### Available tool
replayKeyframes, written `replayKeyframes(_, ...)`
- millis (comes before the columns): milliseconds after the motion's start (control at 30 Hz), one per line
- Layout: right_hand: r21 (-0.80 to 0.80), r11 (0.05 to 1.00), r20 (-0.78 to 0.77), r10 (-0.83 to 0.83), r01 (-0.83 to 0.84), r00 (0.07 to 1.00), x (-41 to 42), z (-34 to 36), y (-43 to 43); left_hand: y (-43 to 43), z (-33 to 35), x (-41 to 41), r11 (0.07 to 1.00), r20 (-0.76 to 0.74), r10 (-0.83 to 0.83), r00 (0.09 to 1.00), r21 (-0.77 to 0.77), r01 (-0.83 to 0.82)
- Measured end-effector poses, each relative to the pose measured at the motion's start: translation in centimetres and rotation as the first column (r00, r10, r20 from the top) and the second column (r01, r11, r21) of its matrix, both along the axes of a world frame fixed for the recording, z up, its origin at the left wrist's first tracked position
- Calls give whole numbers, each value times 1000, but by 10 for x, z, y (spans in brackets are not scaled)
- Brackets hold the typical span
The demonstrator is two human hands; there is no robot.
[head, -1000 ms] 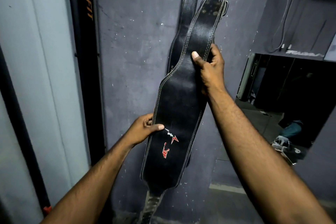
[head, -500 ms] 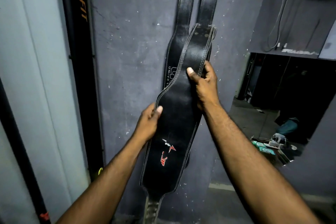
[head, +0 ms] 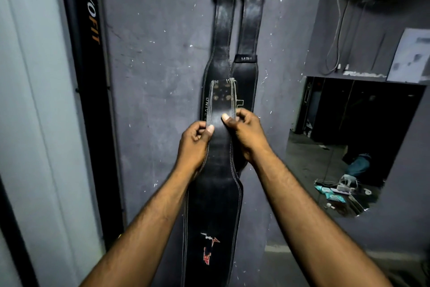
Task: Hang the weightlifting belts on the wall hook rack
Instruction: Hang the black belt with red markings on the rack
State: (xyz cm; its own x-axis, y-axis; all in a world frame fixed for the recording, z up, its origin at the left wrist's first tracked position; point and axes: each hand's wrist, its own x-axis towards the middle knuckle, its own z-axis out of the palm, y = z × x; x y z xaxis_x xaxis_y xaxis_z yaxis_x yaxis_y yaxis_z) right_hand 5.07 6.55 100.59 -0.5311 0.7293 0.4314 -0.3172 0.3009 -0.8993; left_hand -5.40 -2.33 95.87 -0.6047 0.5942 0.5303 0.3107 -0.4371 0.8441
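Observation:
I hold a black leather weightlifting belt (head: 215, 198) upright in front of the grey wall; it has white stitching and a red logo low down. My left hand (head: 194, 144) pinches its narrow strap on the left edge, my right hand (head: 246, 137) on the right edge, thumbs on the front. The strap's top end (head: 222, 98) with its holes stands just above my thumbs. Behind it two other black belts hang from the wall: the left belt (head: 221, 37) and the right belt (head: 250, 30), their buckles at the top edge. The hooks themselves are hidden.
A black vertical post marked with orange letters (head: 89, 58) stands left of the belts, beside a pale panel (head: 35, 100). To the right a dark opening (head: 353, 137) shows a floor with scattered items. Cables hang on the wall at upper right (head: 337, 37).
The belt has come down from near the hanging belts' tops. My left hand slid up from the wide part to the narrow strap, level with my right hand. The view tilted upward.

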Motion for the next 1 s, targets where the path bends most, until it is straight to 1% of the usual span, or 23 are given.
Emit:
replayKeyframes(100, 97, 995, 118, 5, -16, 993, -1, -15, -3, 5, 25, -7, 997, 72, 77, 994, 23, -79)
replayKeyframes(200, 171, 985, 173, -9, -21, 985, 0, -21, -6, 3, 26, -14, 997, 120, 53, 991, 50, -59)
replayKeyframes(267, 267, 963, 213, -78, 18, 974, -1, -24, -7, 2, 13, -17, 998, 119, 55, 991, 5, -56)
replayKeyframes(333, 333, 938, 217, -173, 94, 961, -1, -28, -8, 2, -1, -19, 998, 107, 54, 993, -46, -49)
replayKeyframes(400, 363, 916, 225, -266, 172, 937, 0, -33, -13, 3, -8, -20, 997, 88, 59, 994, -46, -55)
replayKeyframes(467, 357, 913, 221, -287, 197, 932, -1, -39, -19, 2, -7, -21, 994, 61, 89, 994, -62, -86)
replayKeyframes(567, 366, 909, 217, -290, 198, 932, -7, -43, -21, -3, 1, -25, 988, 31, 135, 990, -85, -132)
replayKeyframes(667, 406, 898, 227, -277, 167, 934, -16, -39, -22, -8, 6, -35, 978, 15, 181, 983, -107, -178)
replayKeyframes(800, 417, 904, 232, -212, 100, 949, -31, -31, -23, -12, 14, -57, 986, 37, 138, 990, -97, -134)
replayKeyframes(900, 399, 916, 235, -133, 29, 963, -44, -21, -22, -9, 26, -75, 993, 37, 109, 993, -53, -107)
replayKeyframes(1000, 369, 929, 263, -113, 8, 958, -51, -10, -15, 0, 38, -88, 998, 30, 57, 998, -9, -56)
